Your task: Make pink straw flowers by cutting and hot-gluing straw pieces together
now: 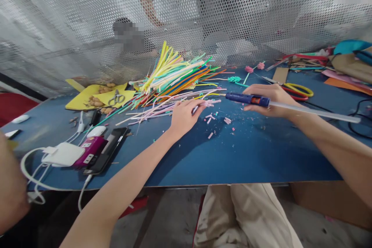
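Note:
My left hand (186, 115) is closed in a pinch on a pale pink pipe cleaner piece (211, 103) with short branching ends, just above the table. My right hand (273, 99) grips a dark blue hot glue gun (247, 100), its nozzle pointing left toward the pink piece, with a gap between them. A long translucent glue stick (314, 112) juts from the gun's rear, over my right wrist. Below my left fingers lie short cut pink pipe cleaner bits (227, 120). A teal pipe cleaner flower (234, 80) lies behind the gun.
A big heap of coloured pipe cleaners (177, 73) lies at the back, before a perforated metal panel (186, 11). Scissors (302, 90) rest behind my right hand. At left are a phone (109, 151), a purple power strip (91, 151), cables and another person's arm (11, 186).

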Demonstrator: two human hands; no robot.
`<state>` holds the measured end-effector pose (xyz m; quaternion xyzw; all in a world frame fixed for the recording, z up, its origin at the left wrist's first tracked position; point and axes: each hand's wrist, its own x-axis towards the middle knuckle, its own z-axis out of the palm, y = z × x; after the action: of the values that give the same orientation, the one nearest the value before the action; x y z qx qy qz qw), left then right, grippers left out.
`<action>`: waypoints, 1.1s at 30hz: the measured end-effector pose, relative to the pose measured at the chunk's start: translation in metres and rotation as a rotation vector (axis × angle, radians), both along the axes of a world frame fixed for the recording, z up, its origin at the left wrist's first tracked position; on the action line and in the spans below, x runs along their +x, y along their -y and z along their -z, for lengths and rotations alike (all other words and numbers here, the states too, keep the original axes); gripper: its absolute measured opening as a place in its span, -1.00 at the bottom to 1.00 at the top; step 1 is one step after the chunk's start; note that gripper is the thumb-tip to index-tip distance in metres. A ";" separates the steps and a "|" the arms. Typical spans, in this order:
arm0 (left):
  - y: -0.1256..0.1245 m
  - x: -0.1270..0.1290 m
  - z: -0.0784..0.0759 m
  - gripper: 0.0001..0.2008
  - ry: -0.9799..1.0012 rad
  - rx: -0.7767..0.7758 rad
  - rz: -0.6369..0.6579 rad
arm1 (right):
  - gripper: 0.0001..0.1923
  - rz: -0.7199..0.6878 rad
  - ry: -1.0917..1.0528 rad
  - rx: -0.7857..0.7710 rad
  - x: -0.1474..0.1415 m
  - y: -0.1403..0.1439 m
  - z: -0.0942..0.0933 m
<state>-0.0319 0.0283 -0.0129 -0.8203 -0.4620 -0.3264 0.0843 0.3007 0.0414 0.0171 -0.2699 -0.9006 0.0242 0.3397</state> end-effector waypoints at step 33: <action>0.010 0.007 -0.001 -0.75 0.054 -0.003 0.127 | -0.62 -0.087 0.098 -0.005 -0.017 0.005 0.010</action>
<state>-0.0253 0.0184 -0.0119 -0.8392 -0.4114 -0.3523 0.0497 0.2837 0.0360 0.0070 -0.2323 -0.9271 0.0279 0.2929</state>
